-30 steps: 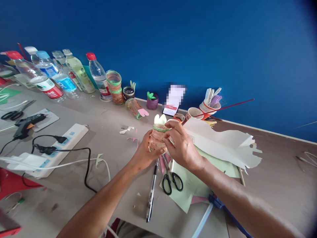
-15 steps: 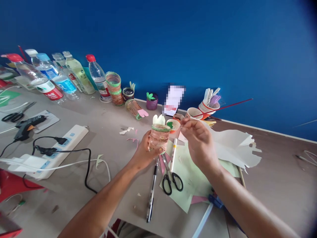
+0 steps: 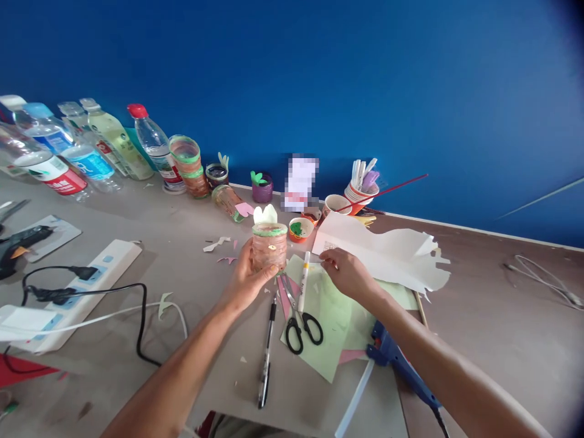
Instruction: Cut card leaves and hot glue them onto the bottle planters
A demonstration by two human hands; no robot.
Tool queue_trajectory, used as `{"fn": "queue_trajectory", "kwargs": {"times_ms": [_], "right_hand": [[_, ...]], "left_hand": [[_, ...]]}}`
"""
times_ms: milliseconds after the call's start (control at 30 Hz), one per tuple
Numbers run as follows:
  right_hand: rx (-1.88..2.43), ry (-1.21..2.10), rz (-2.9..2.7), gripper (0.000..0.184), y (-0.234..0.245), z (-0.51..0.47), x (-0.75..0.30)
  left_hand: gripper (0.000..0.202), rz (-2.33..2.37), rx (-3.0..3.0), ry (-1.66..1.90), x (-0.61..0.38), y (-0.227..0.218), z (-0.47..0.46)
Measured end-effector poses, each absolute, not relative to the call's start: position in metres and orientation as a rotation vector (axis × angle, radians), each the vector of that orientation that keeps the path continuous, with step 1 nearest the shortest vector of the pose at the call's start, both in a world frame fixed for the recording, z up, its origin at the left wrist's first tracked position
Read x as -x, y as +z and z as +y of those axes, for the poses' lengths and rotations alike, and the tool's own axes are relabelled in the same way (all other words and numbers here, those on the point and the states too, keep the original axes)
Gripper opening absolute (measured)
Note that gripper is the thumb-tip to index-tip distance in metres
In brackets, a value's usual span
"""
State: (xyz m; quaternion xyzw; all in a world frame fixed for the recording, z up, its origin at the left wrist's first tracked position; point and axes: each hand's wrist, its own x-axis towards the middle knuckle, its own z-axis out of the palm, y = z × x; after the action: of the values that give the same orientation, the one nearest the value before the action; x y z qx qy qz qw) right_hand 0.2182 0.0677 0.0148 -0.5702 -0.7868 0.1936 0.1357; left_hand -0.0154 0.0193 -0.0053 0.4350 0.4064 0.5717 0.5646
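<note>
My left hand (image 3: pixel 249 283) is wrapped round a small brown-painted cup (image 3: pixel 262 252) with a green rim, holding it upright above the table. Pale rounded paper pieces (image 3: pixel 265 214) stand up at the cup's back rim, and a small yellowish spot (image 3: pixel 272 247) shows on its side. My right hand (image 3: pixel 349 274) has its fingertips pinched together just right of a white marker (image 3: pixel 304 283), by the edge of a white paper sheet (image 3: pixel 387 240). Whatever is in that pinch is too small to make out. Black-handled scissors (image 3: pixel 298 322) lie below the marker on green paper (image 3: pixel 319 347).
A black pen (image 3: pixel 267 353) lies left of the scissors. A blue glue gun (image 3: pixel 406 365) is under my right forearm. Painted cups (image 3: pixel 187 167), bottles (image 3: pixel 155 146) and a paper cup of pens (image 3: pixel 362 188) line the wall. A power strip (image 3: pixel 98 286) with cables lies left.
My right hand has come down from beside the small paint cup to near the marker and white sheet. My left hand still holds the painted cup. The view has swung right.
</note>
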Motion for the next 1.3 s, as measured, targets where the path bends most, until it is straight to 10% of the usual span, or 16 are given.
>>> {"fn": "queue_trajectory", "kwargs": {"times_ms": [1300], "right_hand": [[1.814,0.505,-2.452,0.013,0.001,0.085,-0.194]], "left_hand": [[0.052,0.971,-1.135,1.335,0.016,-0.008,0.018]]}}
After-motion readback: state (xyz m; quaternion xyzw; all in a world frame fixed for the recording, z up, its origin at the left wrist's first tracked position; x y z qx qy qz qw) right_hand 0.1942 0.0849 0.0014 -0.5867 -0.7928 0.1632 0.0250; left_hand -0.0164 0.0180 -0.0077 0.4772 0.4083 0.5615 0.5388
